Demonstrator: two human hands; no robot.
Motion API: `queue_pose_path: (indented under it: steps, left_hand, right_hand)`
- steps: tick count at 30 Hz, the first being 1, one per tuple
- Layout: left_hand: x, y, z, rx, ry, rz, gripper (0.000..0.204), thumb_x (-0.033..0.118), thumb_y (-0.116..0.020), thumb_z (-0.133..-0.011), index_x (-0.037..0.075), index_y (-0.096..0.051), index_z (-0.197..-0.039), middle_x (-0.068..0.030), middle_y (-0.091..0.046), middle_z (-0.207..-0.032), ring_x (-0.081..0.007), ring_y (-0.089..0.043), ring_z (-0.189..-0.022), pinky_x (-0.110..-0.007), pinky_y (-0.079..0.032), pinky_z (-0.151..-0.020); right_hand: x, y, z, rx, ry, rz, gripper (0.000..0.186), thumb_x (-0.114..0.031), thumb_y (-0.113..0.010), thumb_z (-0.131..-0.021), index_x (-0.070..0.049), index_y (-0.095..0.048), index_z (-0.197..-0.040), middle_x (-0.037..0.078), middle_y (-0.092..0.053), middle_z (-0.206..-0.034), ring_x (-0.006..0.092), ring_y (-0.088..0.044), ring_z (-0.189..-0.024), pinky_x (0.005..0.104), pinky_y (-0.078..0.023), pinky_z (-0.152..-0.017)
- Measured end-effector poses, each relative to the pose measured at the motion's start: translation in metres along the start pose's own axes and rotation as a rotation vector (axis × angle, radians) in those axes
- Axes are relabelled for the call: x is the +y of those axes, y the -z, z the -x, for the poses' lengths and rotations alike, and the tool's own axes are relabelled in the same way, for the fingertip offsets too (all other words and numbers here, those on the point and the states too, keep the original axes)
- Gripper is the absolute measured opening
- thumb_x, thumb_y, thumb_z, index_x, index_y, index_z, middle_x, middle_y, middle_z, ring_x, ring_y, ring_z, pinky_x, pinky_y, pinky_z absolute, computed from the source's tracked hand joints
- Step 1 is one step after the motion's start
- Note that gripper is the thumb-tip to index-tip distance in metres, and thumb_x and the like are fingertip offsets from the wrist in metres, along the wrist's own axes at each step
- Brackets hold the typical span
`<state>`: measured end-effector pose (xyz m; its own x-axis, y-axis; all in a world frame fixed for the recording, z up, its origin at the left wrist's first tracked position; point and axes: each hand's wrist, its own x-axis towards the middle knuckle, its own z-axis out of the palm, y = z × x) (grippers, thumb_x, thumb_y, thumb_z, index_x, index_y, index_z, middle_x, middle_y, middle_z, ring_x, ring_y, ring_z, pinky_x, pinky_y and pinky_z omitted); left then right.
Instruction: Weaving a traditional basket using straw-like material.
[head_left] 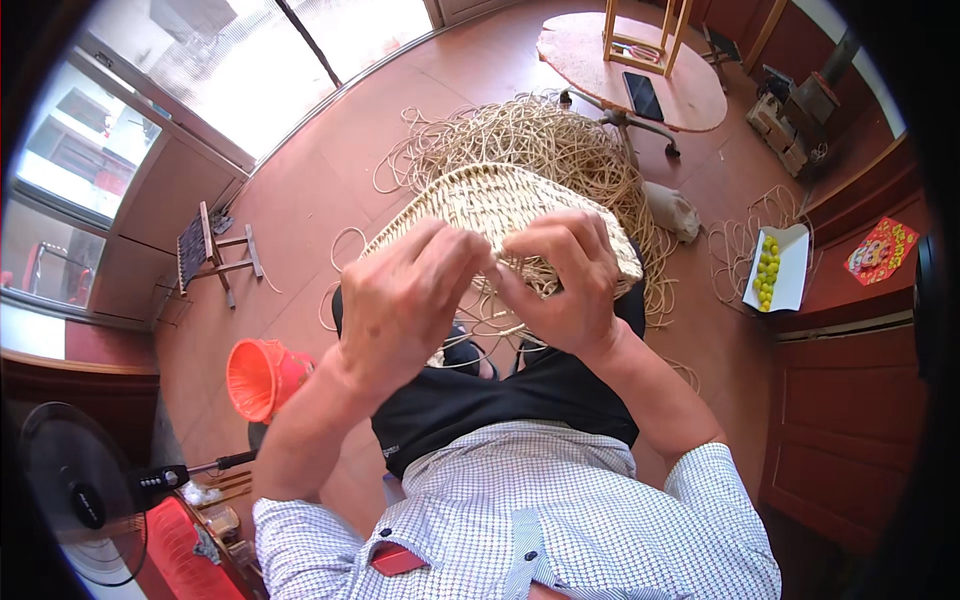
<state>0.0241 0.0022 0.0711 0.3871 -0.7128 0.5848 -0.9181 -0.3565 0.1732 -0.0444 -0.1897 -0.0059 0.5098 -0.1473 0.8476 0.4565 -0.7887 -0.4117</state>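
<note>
**At frame centre: both hands working the near edge of a woven piece**

At centre frame, left hand (405, 300) and right hand (565, 285) meet over the near edge of a woven cane panel (500, 205). The panel rests on the lap, tilted away toward the top of the frame, pale straw colour, tight weave.

Left hand: fingers curled in, tips pinched at the panel edge, apparently on a strand. The exact strand is hidden by the knuckles. Right hand: fingers bent and closed over the same edge, fingertips touching the left hand's. Loose thin strands (485, 335) hang below both hands, across the black trousers (480, 395).

Behind the panel, upper centre: a big tangled heap of cane (560, 140) on the red-brown floor (320, 190). More loops lie right of centre.

Around it:
- Orange bucket (262, 378), on its side, left of the left forearm.
- Small wooden stool (215, 255), mid left.
- Round table (690, 85), top right, with a dark phone (643, 96) and a wooden frame (640, 35) on it.
- White tray of small yellow-green fruit (775, 268), right edge.
- Black fan (75, 490), lower left corner.
- Checked shirt (540, 510), bottom centre.
</note>
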Motion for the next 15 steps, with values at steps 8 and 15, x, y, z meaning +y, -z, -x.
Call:
queue_pose_path:
  steps: [8, 15]
  left_hand:
    - [0.018, 0.02, 0.027, 0.044, 0.072, 0.161, 0.023, 0.002, -0.092, -0.085, 0.005, -0.08, -0.103, -0.0073, -0.078, -0.089, -0.0208, -0.074, -0.074, -0.033, -0.056, -0.065]
    - [0.004, 0.021, 0.012, -0.067, 0.277, 0.431, 0.011, -0.001, -0.086, -0.093, 0.003, -0.081, -0.102, -0.0041, -0.075, -0.089, -0.0107, -0.067, -0.074, -0.028, -0.049, -0.064]
  right_hand:
    - [-0.024, 0.021, 0.024, -0.005, 0.01, -0.105, 0.033, -0.014, -0.098, -0.077, -0.019, -0.077, -0.101, -0.005, -0.069, -0.099, 0.019, -0.068, -0.094, 0.0362, -0.053, -0.087]
    - [-0.025, 0.026, 0.027, -0.017, 0.03, -0.113, 0.035, -0.018, -0.101, -0.077, -0.019, -0.078, -0.105, -0.004, -0.069, -0.097, 0.0189, -0.069, -0.091, 0.0349, -0.053, -0.086]
